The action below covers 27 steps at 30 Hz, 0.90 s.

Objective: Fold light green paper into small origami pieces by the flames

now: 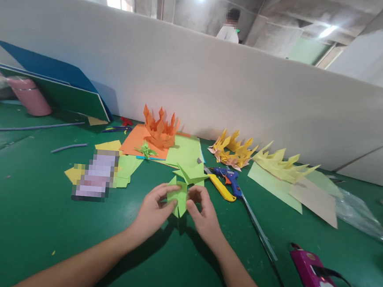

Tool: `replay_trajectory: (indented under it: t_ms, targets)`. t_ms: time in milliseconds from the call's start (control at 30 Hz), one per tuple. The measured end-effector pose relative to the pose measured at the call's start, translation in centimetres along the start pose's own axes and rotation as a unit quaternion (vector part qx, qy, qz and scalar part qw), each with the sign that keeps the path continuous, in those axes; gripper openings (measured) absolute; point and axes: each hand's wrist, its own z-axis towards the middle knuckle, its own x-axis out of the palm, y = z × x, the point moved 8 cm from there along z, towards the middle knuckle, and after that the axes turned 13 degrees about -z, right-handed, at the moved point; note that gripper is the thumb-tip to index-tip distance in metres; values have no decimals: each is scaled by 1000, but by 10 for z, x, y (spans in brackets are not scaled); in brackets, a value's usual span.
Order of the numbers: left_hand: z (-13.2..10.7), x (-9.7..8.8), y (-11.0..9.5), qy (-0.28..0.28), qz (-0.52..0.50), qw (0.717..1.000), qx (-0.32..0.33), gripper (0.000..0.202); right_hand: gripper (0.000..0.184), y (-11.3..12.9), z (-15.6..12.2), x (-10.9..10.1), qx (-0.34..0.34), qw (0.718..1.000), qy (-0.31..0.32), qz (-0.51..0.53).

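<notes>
A light green piece of folded paper (pixel 180 196) with pointed ends is held up in front of me, over the table. My left hand (pixel 155 209) pinches its left side, thumb in front. At the right edge, my right hand (pixel 203 211) has its fingers curled and its thumb against the paper. Just behind stands another folded green paper shape (pixel 191 173) with points spread outward. A yellow utility knife (pixel 221 188) lies to the right of it, beside a blue glue gun (pixel 230 177) with a long clear glue stick (pixel 259 228) extending from it.
Paper crowns in orange (pixel 161 130), golden yellow (pixel 233 151) and pale yellow (pixel 282 164) line the back wall. A phone (pixel 96 173) lies on coloured paper at left. A pink bottle (pixel 29 95) leans near boards (pixel 65 96). A magenta power strip (pixel 321 282) sits front right.
</notes>
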Motion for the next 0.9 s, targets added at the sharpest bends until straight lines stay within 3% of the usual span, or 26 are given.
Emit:
replay_trajectory:
  t_ms: [133, 300, 400, 900]
  targets:
    - [1, -3, 2, -15, 15, 1000, 5, 27, 53, 2, -4, 2, -6, 998, -11, 55]
    - [1, -5, 2, -27, 45, 999, 1, 29, 35, -13, -8, 17, 95, 984, 31, 145]
    - [0, -5, -1, -26, 43, 999, 8, 29, 36, -18, -9, 21, 125, 976, 32, 173]
    - [0, -6, 1, -42, -6, 999, 10, 24, 39, -16, -8, 24, 143, 978, 3, 152]
